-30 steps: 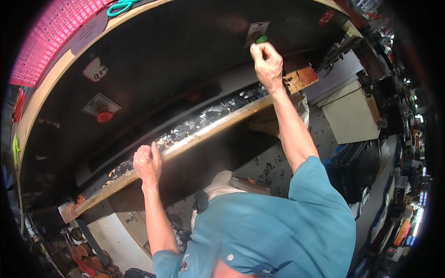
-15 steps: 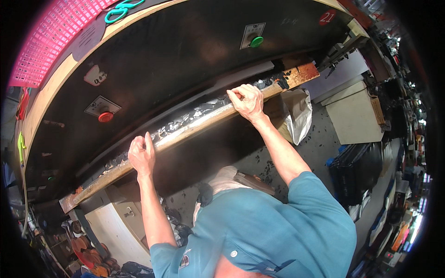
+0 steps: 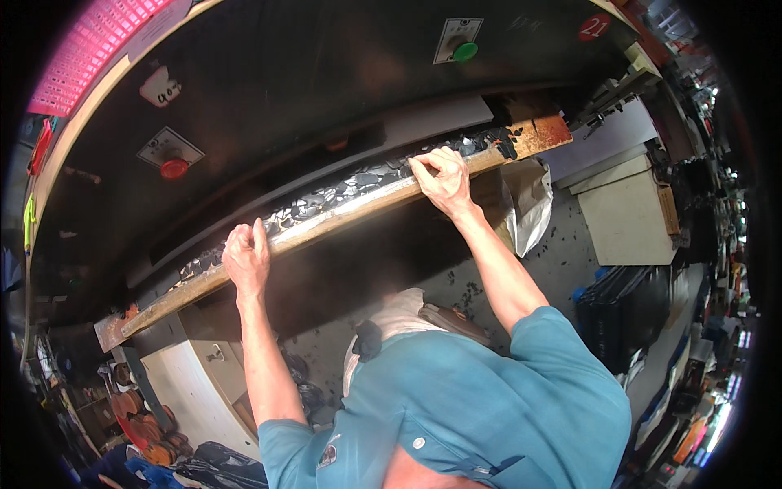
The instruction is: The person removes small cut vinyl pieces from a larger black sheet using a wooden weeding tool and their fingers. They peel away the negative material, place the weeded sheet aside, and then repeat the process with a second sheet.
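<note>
A long board (image 3: 338,218) with a worn wooden front edge runs slantwise across the view, its right end higher in the picture. My left hand (image 3: 246,257) is closed at its front edge, left of the middle, with the thumb pointing up. Farther right, my right hand (image 3: 444,181) is closed at the same edge, its thumb and forefinger bent toward each other. Many black scraps (image 3: 326,196) lie along the board behind both hands. What is under my curled fingers is partly hidden.
Beyond the board stands a large black machine front with a red button (image 3: 173,168) and a green button (image 3: 465,52). A pink basket (image 3: 90,53) sits at the upper left. A white sack (image 3: 529,208) hangs below the board's right part. Dark scraps litter the floor (image 3: 562,244).
The view has shifted and tilted slightly. Between the machine's black front and the board, a wider gap shows, with more scraps visible. Both hands stay at the board's edge.
</note>
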A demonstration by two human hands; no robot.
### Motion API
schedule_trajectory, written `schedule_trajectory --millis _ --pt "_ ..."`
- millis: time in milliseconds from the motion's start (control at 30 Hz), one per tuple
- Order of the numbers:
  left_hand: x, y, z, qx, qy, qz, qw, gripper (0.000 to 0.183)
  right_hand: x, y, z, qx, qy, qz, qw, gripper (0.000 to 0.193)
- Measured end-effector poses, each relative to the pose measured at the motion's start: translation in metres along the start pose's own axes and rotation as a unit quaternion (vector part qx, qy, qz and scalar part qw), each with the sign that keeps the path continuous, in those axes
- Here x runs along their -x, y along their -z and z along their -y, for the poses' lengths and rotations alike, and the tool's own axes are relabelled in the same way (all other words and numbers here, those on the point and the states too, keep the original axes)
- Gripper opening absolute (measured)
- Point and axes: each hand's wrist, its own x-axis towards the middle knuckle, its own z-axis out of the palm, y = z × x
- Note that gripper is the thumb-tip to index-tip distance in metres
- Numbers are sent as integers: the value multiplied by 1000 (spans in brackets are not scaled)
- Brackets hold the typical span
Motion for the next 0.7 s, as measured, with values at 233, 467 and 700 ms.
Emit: schedule_trajectory --millis 233,467,700 --pt "-2 3 10 9 -51 10 999 35 -11 -4 25 -129 -284 39 949 9" --pt "-13 21 38 61 -4 187 980 33 -69 -98 75 -94 -168 113 975 73" --pt "-119 -61 32 190 -96 130 968 23 -96 -182 100 98 -144 260 950 107"
